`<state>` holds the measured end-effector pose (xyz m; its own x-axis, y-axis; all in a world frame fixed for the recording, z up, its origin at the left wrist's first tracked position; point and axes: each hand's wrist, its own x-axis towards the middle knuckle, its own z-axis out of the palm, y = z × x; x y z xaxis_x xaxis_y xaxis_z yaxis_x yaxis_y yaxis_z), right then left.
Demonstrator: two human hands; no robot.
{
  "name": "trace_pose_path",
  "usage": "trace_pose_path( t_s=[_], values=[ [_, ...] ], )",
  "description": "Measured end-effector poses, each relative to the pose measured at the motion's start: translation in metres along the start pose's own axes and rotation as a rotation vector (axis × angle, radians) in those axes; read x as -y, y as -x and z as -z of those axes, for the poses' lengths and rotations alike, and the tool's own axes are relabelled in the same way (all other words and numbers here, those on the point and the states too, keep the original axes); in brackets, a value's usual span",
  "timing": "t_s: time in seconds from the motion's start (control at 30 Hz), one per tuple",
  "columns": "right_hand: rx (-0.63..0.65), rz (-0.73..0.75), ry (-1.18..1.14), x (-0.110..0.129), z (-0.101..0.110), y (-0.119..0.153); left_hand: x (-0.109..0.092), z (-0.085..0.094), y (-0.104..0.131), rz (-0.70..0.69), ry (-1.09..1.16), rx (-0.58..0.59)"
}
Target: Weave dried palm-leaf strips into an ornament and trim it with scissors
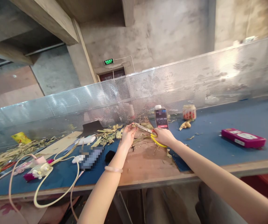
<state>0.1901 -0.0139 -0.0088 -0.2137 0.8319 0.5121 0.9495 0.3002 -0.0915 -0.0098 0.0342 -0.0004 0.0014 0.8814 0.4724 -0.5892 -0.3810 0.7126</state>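
Observation:
My right hand [164,136] is closed round the yellow handles of a pair of scissors [144,128], whose blades point left toward my left hand. My left hand [128,133] has its fingers pinched near the blade tips, on a small piece of dried plant that is too small to make out well. Below both hands lies a brown board [145,165] with bits of plant on it. A heap of pale dried stalks [109,135] sits just left of my left hand. Behind my right hand a phone [161,119] stands upright with its screen lit.
On the blue table [208,124] are a jar [189,112], a ginger-like root [184,125] and a magenta box [243,138] at the right. Looped cables [39,194], a yellow packet [21,137] and more stalks [28,149] lie left. A perforated metal screen [171,81] runs behind.

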Motion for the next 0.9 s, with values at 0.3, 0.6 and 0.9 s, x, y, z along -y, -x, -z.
trace_pose_path(
  t_s=[0.3, 0.6, 0.9],
  values=[
    [0.023, -0.021, 0.005, 0.0013, 0.0027, -0.0008, 0.0, -0.0016, 0.0007, 0.001, 0.017, -0.024],
    [0.012, -0.002, -0.005, 0.0059, 0.0001, 0.0006, -0.0004, 0.0006, 0.0032, 0.03, 0.023, 0.004],
    [-0.001, 0.018, 0.014, 0.0061, -0.005, -0.0023, -0.0017, 0.001, 0.0068, 0.039, 0.067, 0.01]
  ],
)
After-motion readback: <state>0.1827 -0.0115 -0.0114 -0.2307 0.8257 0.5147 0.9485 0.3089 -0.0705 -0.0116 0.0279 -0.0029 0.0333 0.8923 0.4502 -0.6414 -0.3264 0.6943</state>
